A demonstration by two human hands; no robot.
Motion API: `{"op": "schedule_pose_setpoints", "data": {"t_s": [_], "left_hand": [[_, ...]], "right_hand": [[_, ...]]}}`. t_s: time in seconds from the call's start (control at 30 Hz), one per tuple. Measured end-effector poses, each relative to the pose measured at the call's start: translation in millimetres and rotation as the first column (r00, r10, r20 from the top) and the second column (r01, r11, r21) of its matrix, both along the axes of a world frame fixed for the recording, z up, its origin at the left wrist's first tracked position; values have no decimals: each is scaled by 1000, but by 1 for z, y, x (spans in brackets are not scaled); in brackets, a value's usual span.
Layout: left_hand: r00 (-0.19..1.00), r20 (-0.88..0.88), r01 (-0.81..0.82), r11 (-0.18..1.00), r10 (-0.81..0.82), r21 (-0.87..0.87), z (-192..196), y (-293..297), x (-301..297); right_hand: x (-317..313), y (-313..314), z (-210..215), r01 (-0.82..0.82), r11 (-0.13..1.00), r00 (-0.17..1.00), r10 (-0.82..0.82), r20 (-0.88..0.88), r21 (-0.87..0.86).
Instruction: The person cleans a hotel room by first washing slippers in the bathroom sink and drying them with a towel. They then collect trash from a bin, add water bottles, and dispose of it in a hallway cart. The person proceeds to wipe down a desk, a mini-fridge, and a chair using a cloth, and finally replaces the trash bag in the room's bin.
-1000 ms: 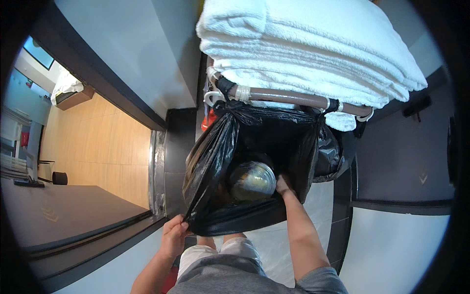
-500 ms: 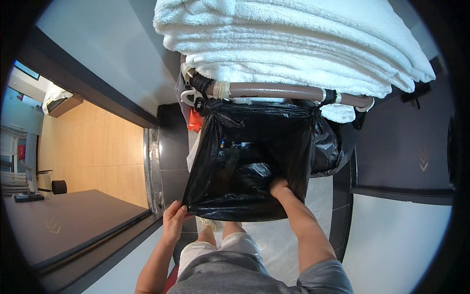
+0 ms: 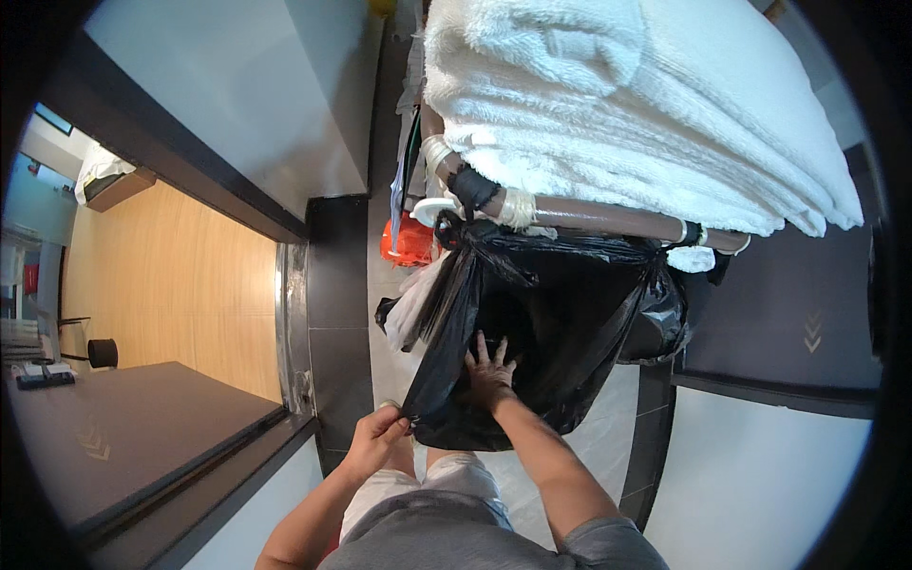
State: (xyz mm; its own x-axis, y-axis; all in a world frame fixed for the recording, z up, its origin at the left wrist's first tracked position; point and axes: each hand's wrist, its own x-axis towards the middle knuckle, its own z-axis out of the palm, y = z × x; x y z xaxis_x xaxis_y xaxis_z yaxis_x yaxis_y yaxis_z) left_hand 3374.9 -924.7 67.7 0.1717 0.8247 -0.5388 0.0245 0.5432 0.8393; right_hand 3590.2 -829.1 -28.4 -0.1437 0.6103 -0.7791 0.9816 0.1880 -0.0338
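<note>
A black garbage bag (image 3: 589, 294) hangs from the brown rail (image 3: 608, 215) of a cart, its mouth spread toward me. My left hand (image 3: 380, 435) pinches the bag's near left edge between thumb and fingers. Inside the bag's mouth, my right hand (image 3: 490, 373) lies with its fingers spread, back of the hand up and nothing in its grasp. Dark plastic surrounds it, and the bag's contents are too dark to make out.
White folded towels (image 3: 627, 114) are stacked above the rail. At the cart's left side hang an orange-red bag (image 3: 410, 241) and whitish plastic (image 3: 418, 304). To the left, a doorway opens onto a wood floor (image 3: 180, 294) beside a dark door (image 3: 152, 427). Another dark door (image 3: 769, 294) is at right.
The cart and bag have shifted right in view. My right hand, earlier sunk wrist-deep in the bag, has come left and up with fingers spread. My left hand still pinches the edge.
</note>
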Motion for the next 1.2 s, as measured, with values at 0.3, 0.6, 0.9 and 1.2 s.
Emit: {"op": "schedule_pose_setpoints", "data": {"t_s": [0.3, 0.6, 0.9, 1.2], "left_hand": [[985, -31, -170, 984, 169, -52, -12, 3, -51], [963, 5, -267, 963, 268, -29, 8, 7, -57], [976, -19, -217, 975, 218, 48, 23, -4, -65], [969, 22, -248, 967, 247, 54, 35, -14, -63]], "right_hand": [[33, -31, -34, 48, 999, 998, -48, -42, -6], [33, 23, 3, -407, 911, 856, 356, -375, -65], [-18, 26, 87, -522, 844, 529, 433, -730, 123], [-45, 50, -87, 50, 900, 772, 240, -589, 433]]}}
